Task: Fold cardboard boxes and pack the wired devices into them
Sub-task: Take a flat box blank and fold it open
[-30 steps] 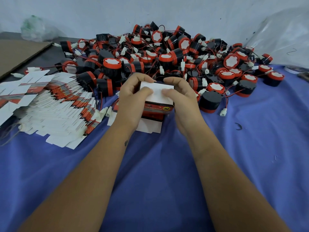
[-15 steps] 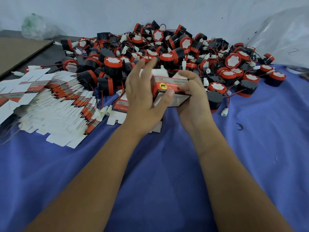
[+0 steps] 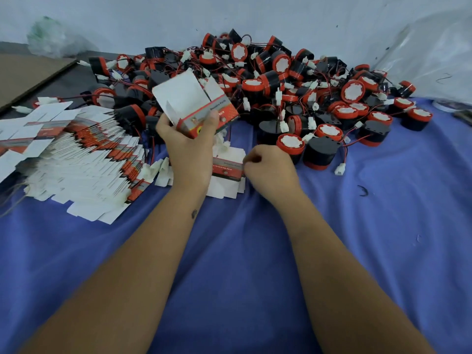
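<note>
A blue cloth covers the desk, creased here and there. On it, off to the right, lies a small dark curl of wire. A pale wall runs along the back. Against it at the far left sits a crumpled clear plastic bag with something green inside. Below that, a flat brown sheet of cardboard lies at the left edge. A large sheet of clear plastic slumps in the far right corner.

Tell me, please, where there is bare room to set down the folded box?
Bare blue cloth lies right of the right hand, and near the forearms. Crowded: the pile of wired devices behind, flat box stack left.
</note>
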`<state>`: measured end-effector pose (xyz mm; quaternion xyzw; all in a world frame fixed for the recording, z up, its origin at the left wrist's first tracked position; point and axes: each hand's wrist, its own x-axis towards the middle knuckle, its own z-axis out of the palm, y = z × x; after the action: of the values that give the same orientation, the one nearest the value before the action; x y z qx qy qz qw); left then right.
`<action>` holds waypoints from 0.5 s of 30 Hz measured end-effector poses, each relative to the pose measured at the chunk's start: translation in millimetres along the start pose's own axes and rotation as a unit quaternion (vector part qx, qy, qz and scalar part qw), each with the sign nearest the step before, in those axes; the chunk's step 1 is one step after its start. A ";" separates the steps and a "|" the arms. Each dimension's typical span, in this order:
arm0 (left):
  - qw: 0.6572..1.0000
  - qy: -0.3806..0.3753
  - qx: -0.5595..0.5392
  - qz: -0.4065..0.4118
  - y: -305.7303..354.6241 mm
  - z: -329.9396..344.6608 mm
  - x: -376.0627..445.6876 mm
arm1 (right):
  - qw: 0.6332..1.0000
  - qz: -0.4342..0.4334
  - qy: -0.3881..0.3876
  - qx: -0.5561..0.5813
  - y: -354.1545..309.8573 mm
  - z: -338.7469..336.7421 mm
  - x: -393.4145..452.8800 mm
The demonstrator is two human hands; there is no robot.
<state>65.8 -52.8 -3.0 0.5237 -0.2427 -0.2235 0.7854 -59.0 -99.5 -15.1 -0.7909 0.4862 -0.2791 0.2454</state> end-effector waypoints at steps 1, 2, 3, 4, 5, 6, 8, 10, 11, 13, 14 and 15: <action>1.000 -0.009 -0.012 0.008 1.0 1.1 -2.5 | 0.998 -0.042 -0.004 -0.049 -1.4 2.1 -0.9; 0.999 -0.025 -0.036 0.002 1.7 3.7 -5.9 | 0.994 -0.079 -0.003 -0.078 -3.2 2.4 -1.0; 0.996 -0.046 -0.068 -0.017 1.4 7.5 -9.9 | 0.992 -0.102 -0.011 -0.078 -4.7 2.3 -1.5; 0.991 -0.064 -0.104 -0.044 -0.4 11.8 -13.8 | 0.992 -0.111 -0.026 -0.061 -5.6 2.6 -2.5; 0.985 -0.079 -0.136 -0.075 -3.1 15.7 -16.9 | 0.992 -0.110 -0.044 -0.049 -5.1 4.0 -3.4; 0.978 -0.092 -0.155 -0.102 -7.0 18.6 -19.0 | 0.991 -0.107 -0.055 -0.056 -4.2 6.0 -4.8; 0.976 -0.113 -0.145 -0.118 -14.4 20.5 -17.6 | 0.989 -0.102 -0.059 -0.086 -0.6 9.2 -5.6; 0.983 -0.122 -0.083 -0.109 -16.9 18.3 -12.2 | 0.988 -0.097 -0.057 -0.103 1.4 5.8 -6.1; 0.986 -0.123 -0.047 -0.099 -17.3 16.4 -8.5 | 0.987 -0.094 -0.059 -0.114 2.8 2.2 -6.1; 0.990 -0.123 0.019 -0.069 -18.0 12.1 -0.6 | 0.987 -0.087 -0.054 -0.124 7.0 -7.3 -5.3; 0.990 -0.120 0.050 -0.046 -17.6 10.3 2.9 | 0.986 -0.090 -0.056 -0.129 9.0 -12.0 -5.6; 0.990 -0.115 0.077 -0.022 -17.1 8.6 6.2 | 0.983 -0.098 -0.065 -0.143 10.6 -15.5 -6.3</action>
<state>63.7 -68.7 -15.1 0.5585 -0.3361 -0.2800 0.7048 -78.5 -99.9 -12.2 -0.8780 0.4242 -0.1778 0.1326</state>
